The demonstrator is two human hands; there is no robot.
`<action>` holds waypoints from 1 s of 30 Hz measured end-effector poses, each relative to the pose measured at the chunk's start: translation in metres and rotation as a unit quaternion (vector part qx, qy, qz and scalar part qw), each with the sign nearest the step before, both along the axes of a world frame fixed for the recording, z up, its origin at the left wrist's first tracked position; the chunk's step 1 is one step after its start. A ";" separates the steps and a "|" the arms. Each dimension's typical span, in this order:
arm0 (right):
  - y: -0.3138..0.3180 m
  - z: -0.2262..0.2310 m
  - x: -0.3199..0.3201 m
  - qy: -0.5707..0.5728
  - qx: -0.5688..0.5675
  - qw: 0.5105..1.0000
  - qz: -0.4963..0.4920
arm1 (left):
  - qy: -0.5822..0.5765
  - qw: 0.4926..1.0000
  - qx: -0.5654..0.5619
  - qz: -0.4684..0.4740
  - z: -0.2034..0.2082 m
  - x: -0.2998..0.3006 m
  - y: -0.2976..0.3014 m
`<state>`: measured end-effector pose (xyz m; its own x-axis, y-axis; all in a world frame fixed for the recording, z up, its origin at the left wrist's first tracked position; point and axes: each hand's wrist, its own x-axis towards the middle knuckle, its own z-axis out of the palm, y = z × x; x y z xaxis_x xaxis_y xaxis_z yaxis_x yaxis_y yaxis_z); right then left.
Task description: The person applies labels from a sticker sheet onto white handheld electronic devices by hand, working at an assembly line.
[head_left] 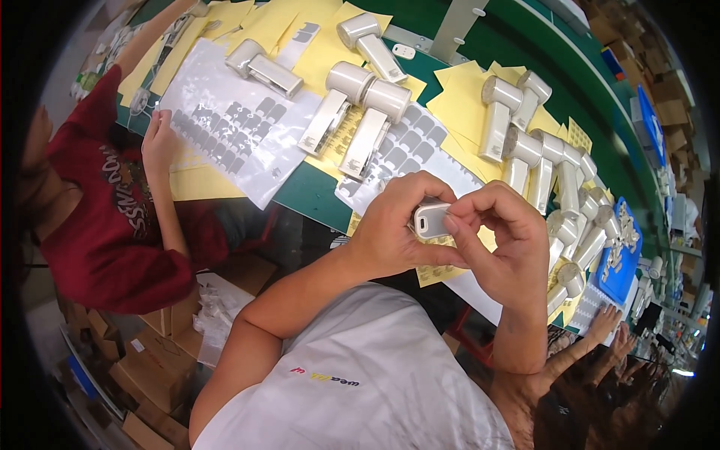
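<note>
In front of my chest my left hand [390, 229] is closed around a small white device [433, 222]. It has a rounded end, a flat grey face and a dark oval slot; the rest is hidden in my hand. The thumb and fingertips of my right hand [499, 244] pinch its right edge, the thumb lying on the grey face. Just beyond my hands lies a sheet of grey rounded stickers [409, 142]. White hammer-shaped devices with cylindrical heads [386, 97] rest beside it on yellow sheets.
Another sticker sheet [232, 124] lies at the left, near a co-worker in a red shirt [112, 195]. More white devices [525, 150] stand in rows at the right, before a blue tray [619, 247] of small parts. Other people's hands [604, 326] work at the far right. Cardboard boxes [154, 375] sit lower left.
</note>
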<state>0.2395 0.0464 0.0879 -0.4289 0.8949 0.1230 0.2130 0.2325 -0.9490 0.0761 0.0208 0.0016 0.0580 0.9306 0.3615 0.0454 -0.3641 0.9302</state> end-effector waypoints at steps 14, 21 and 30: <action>0.009 0.007 0.000 -0.058 0.059 0.996 0.018 | 0.001 1.000 0.017 0.014 -0.007 0.003 -0.001; 0.019 0.012 0.001 -0.063 0.087 0.992 0.062 | -0.053 0.998 -0.008 -0.015 -0.009 -0.002 -0.002; 0.012 -0.014 0.004 -0.015 0.087 0.996 -0.002 | -0.045 0.995 0.033 -0.086 -0.008 -0.012 0.002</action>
<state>0.2434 0.0588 0.0737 -0.4309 0.8631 0.2633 0.2426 0.3919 -0.8874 0.0637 0.0224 -0.0060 0.1788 0.8836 0.4327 -0.1050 -0.4201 0.9014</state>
